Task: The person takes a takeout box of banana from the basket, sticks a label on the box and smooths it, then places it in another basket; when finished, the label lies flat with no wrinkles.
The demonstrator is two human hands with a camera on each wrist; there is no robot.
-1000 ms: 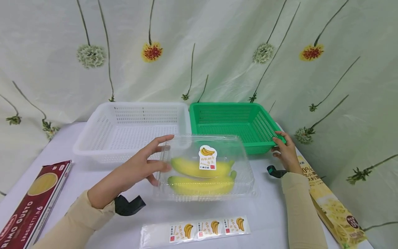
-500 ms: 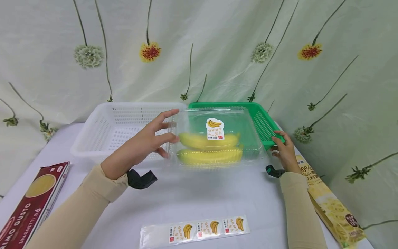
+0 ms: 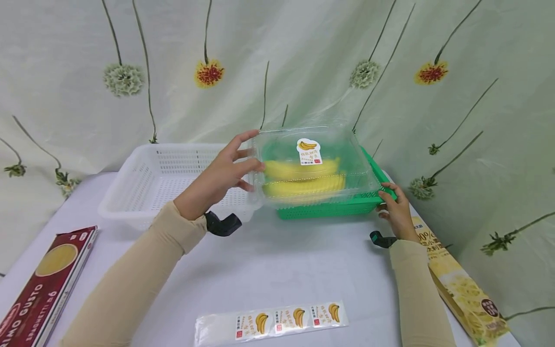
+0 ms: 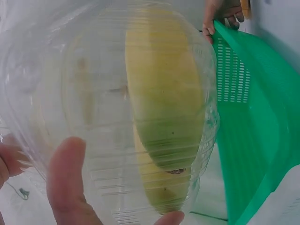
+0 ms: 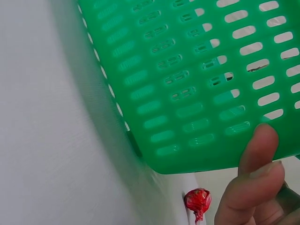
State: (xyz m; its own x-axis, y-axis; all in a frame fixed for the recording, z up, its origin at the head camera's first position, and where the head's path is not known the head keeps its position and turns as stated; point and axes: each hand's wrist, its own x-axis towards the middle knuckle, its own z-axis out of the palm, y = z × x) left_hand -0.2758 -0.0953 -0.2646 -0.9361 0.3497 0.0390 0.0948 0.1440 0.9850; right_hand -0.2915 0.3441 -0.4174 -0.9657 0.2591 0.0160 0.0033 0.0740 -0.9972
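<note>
My left hand (image 3: 218, 180) grips the left end of a clear plastic clamshell box (image 3: 360, 168), holding it over the green basket (image 3: 327, 211). Two yellow bananas (image 3: 303, 187) lie inside the box, and a white banana sticker (image 3: 310, 152) is on its lid. In the left wrist view, the bananas (image 4: 164, 84) show greenish ends through the ribbed plastic. My right hand (image 3: 396, 212) pinches the basket's front right rim; in the right wrist view its fingers (image 5: 265, 145) are at the slotted green wall (image 5: 154, 112). The box covers much of the basket's inside in the head view.
A white basket (image 3: 123, 207) stands left of the green one. A strip of banana stickers (image 3: 286, 320) lies near the front. A red spaghetti pack (image 3: 47, 284) is at left, a yellow pasta pack (image 3: 459, 289) at right. Flowered cloth (image 3: 321, 62) hangs behind.
My left hand has carried the box of bananas up, away from me and slightly right, from above the table to over the green basket. The right hand has stayed on the rim.
</note>
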